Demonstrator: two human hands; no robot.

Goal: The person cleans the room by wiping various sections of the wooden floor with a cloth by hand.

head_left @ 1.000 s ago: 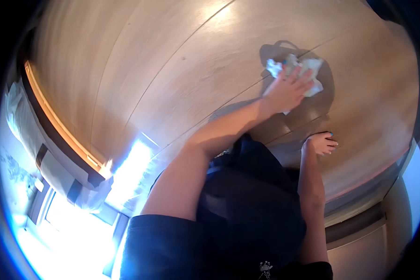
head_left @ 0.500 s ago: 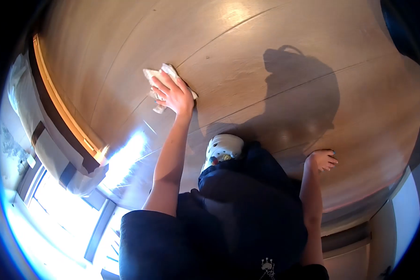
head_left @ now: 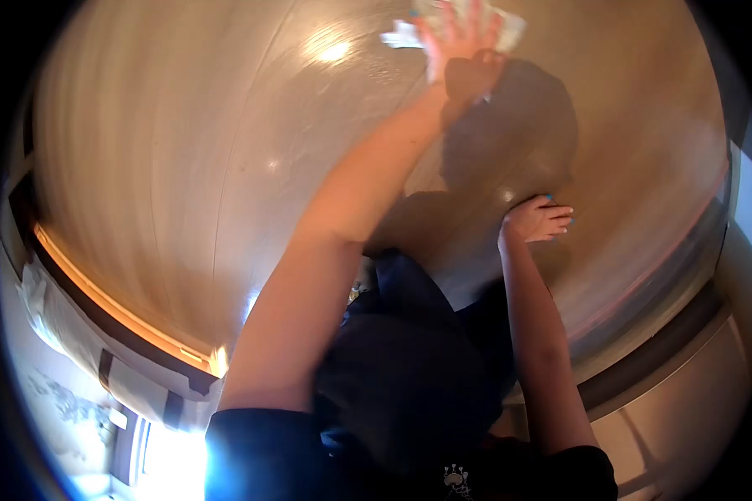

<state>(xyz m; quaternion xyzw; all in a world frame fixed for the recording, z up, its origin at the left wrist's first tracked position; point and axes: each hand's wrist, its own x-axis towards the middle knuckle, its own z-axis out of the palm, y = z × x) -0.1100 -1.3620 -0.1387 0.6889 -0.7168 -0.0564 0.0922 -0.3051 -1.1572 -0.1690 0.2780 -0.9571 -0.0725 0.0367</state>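
Observation:
A crumpled white cloth (head_left: pixel 510 32) lies on the brown wooden surface (head_left: pixel 184 159) at the top of the view. My left hand (head_left: pixel 462 58) presses down on it from above, arm stretched far out, fingers spread and palm hidden. Lower and to the right, my right hand (head_left: pixel 539 219) rests flat on the same surface, its fingers slightly apart, with nothing visible in it.
An orange-lit strip (head_left: pixel 117 301) follows the surface's left edge, with pale covered material (head_left: pixel 134 392) beyond it. A bright window (head_left: pixel 171 459) shows at lower left. Pale panels (head_left: pixel 677 426) stand at lower right. My dark clothing fills the bottom centre.
My left hand and the cloth went left, then swept back right and farther out to the top. My right hand stays planted while the view has shifted. The white shoe is now mostly hidden.

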